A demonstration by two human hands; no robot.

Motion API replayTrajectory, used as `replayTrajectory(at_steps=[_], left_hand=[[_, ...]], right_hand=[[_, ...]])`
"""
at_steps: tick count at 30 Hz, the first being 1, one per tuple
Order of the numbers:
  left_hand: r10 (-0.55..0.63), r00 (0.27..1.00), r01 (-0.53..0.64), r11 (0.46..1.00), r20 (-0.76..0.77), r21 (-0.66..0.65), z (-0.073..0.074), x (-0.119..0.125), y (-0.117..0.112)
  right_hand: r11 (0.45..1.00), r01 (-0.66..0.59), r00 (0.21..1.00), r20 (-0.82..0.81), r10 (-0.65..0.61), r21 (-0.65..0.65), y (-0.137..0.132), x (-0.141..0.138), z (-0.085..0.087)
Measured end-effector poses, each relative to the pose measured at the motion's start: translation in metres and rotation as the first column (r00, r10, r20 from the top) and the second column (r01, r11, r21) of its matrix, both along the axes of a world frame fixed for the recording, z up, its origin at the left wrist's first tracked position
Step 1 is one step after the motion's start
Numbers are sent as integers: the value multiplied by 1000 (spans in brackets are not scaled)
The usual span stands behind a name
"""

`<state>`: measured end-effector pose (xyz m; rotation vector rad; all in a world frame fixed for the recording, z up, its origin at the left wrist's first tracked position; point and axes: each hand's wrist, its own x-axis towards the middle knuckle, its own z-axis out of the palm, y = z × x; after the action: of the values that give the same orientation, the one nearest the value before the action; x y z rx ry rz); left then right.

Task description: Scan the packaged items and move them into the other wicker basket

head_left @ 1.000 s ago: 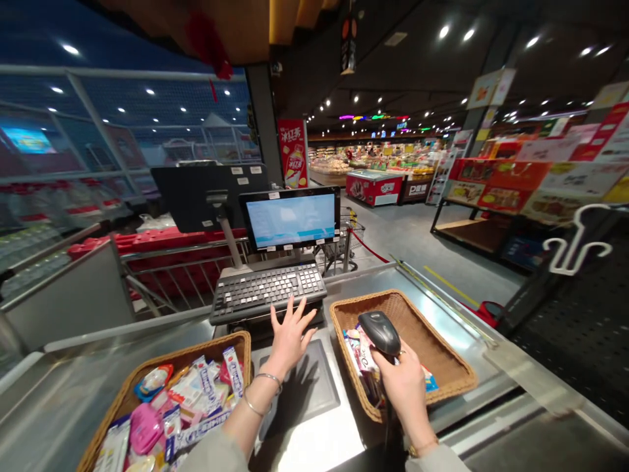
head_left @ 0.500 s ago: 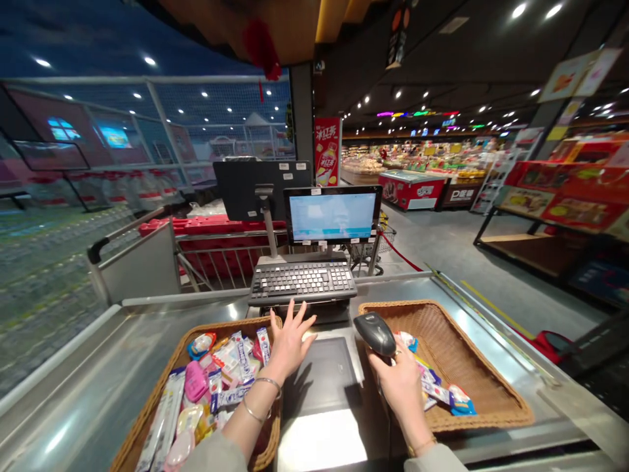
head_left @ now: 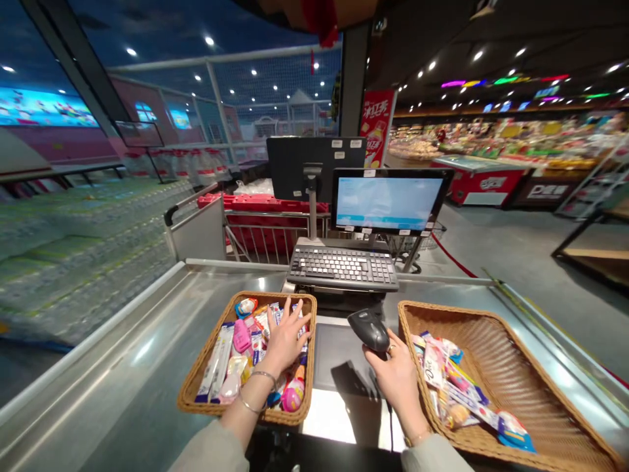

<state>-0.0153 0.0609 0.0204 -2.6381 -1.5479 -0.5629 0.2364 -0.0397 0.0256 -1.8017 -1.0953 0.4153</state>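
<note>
My left hand (head_left: 286, 341) lies with fingers spread on top of the packaged goods in the left wicker basket (head_left: 248, 296), close to a pink packet (head_left: 241, 336). It grips nothing that I can see. My right hand (head_left: 396, 380) is shut around a black handheld barcode scanner (head_left: 369, 330), which points up and to the left. That hand is over the dark scanning plate (head_left: 335, 354), just left of the right wicker basket (head_left: 511, 351). A pile of wrapped snacks and sachets (head_left: 455, 387) lies in that basket's near part.
Both baskets stand on a steel checkout counter (head_left: 118, 347). Beyond them are a black keyboard (head_left: 343, 267) and a monitor (head_left: 386, 201). A metal rail and stacked red crates (head_left: 265, 226) stand behind, with shrink-wrapped bottled water (head_left: 88, 262) on the left.
The view has swung left, so the counter shifted right in the frame. My left hand now lies over the left basket's goods. The scanner has moved from above the right basket to left of it.
</note>
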Motion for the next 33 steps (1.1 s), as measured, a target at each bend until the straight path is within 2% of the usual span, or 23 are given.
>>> replayTrajectory(at_steps=[3, 8, 15, 23, 28, 33], left_hand=[[42, 999, -42, 998, -5, -52, -2, -17, -8], [94, 995, -97, 989, -35, -111, -9, -44, -21], [142, 989, -149, 969, -52, -197, -18, -68, -47], [174, 981, -191, 939, -83, -287, -19, -79, -68], [155, 984, -175, 926, -85, -335, -19, -80, -77], [156, 981, -185, 931, -118, -315, -15, -79, -80]], right_hand=[[998, -48, 998, -46, 46, -44, 3, -12, 1], [990, -131, 989, -80, 127, -43, 8, -28, 3], [972, -215, 976, -63, 209, -98, 13, -42, -2], [962, -265, 964, -27, 263, -66, 17, -51, -13], [960, -276, 961, -21, 275, -40, 16, -53, -16], [961, -274, 961, -26, 274, -30, 15, -52, -14]])
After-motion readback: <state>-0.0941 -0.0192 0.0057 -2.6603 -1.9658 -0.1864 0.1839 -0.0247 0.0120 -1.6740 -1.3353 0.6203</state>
